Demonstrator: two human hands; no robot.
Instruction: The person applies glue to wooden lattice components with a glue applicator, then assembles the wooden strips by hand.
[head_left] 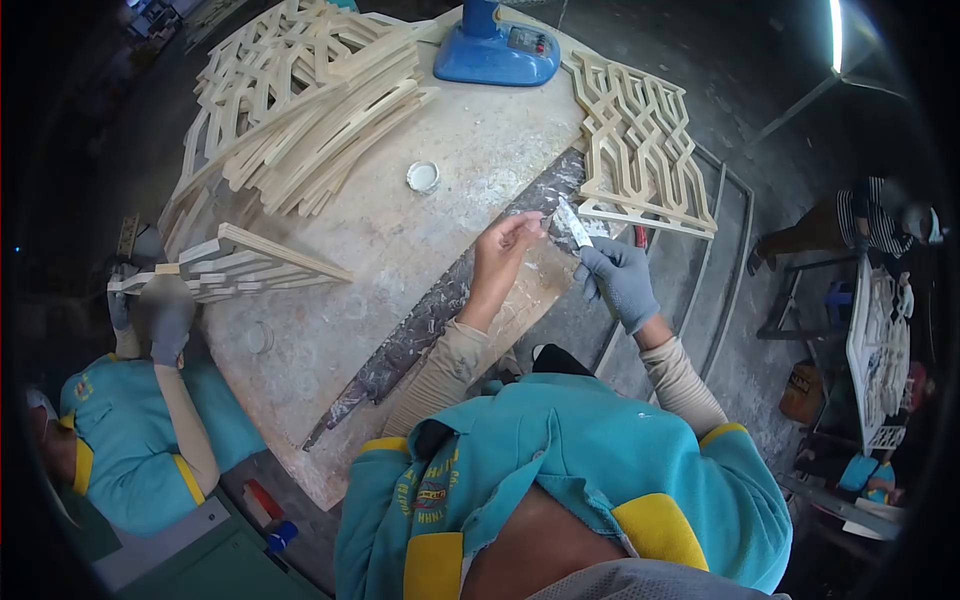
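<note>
Our bare left hand (505, 250) pinched its fingertips narrowly on the tip of a small flat metal putty blade (573, 224), while our grey-gloved right hand (620, 282) closed around the blade's other end, so both hands held the same tool just above the table. Directly beneath it ran a long dark strip crusted with dried filler (440, 305), lying diagonally across the worktop. The pale round worktop, dusty and smeared with white residue (400, 230), carried the rest. Just beyond our right hand lay a cream wooden lattice panel with angular fretwork (640, 150), touching the strip's far end. A small round white lid (423, 176) sat alone near the table's middle. Further left, a tall loose stack of similar cream lattice pieces (300, 110) leaned across the far edge, and a blue machine base (497, 50) stood at the top of the table. At the left edge, a co-worker's grey-gloved hand (165, 318) held another cream lattice piece (240, 262). To the right, the grey concrete floor (720, 90) spread out, with a curved metal frame (725, 260) around the table, another person in a striped top (865, 215) near a white carved panel (880, 350).
</note>
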